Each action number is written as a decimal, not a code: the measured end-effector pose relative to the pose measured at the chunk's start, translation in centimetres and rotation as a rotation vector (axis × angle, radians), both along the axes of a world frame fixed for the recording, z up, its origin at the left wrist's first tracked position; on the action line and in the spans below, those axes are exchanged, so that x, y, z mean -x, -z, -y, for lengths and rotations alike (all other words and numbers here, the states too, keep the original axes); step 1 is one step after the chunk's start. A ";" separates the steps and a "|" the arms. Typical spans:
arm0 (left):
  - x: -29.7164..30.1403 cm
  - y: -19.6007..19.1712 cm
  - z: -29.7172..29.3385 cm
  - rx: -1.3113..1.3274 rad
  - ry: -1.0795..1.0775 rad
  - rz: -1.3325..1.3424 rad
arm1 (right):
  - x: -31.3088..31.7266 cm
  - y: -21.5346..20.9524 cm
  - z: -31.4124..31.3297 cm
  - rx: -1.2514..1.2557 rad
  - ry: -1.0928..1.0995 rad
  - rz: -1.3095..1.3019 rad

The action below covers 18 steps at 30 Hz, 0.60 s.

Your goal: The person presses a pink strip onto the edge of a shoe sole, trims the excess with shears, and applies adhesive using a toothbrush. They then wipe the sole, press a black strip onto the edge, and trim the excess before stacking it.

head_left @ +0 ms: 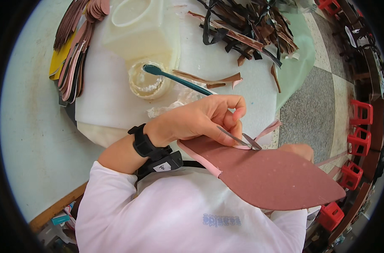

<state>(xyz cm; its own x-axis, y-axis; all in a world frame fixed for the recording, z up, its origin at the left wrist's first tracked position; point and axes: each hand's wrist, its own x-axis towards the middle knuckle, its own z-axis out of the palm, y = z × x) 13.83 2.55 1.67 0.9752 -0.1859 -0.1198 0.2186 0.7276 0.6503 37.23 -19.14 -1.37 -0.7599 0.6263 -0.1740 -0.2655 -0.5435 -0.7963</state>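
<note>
My left hand (pixel 200 120), with a black strap and small device on the wrist, is shut on a pair of small metal scissors (pixel 240 139). The blades sit at the edge of a brown, pointed sole-shaped sheet (pixel 276 177) with a pink underside. A thin pink strip (pixel 268 128) curls away from the edge at the blades. My right hand (pixel 301 150) holds the sheet from behind at its right side, and only the knuckles show above it. The white sleeve fills the lower middle of the view.
On the pale table (pixel 31 126) lies a white foam board (pixel 103 101) with a glue pot (pixel 147 84), a teal brush (pixel 183 80) and a white plastic jug (pixel 137 25). Stacked sole pieces (pixel 75 55) lie left, scrap strips (pixel 251 25) at the back. Red crates (pixel 360 139) stand right.
</note>
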 end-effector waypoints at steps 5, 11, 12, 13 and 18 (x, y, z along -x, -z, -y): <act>0.2 -0.1 0.0 -0.009 -0.032 -0.050 | 0.3 0.4 0.1 -0.038 0.115 0.104; 0.0 0.1 0.0 0.039 -0.051 -0.032 | 0.8 -0.5 -1.7 -0.019 0.221 0.324; 0.0 0.2 0.0 0.054 -0.060 -0.033 | 0.9 -0.6 -2.1 -0.017 0.237 0.360; 0.0 0.2 0.0 0.054 -0.057 -0.031 | 1.1 -0.8 -2.6 -0.013 0.257 0.397; 0.0 0.1 -0.3 0.080 -0.087 -0.042 | 0.0 -1.6 -0.7 -0.006 0.340 0.579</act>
<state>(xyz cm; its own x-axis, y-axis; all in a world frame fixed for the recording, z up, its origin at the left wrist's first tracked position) 13.80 2.84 1.53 0.9825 -0.1113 -0.1491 0.1781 0.7944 0.5807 37.24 -18.39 0.21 -0.3054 0.8165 -0.4900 0.0495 -0.5003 -0.8644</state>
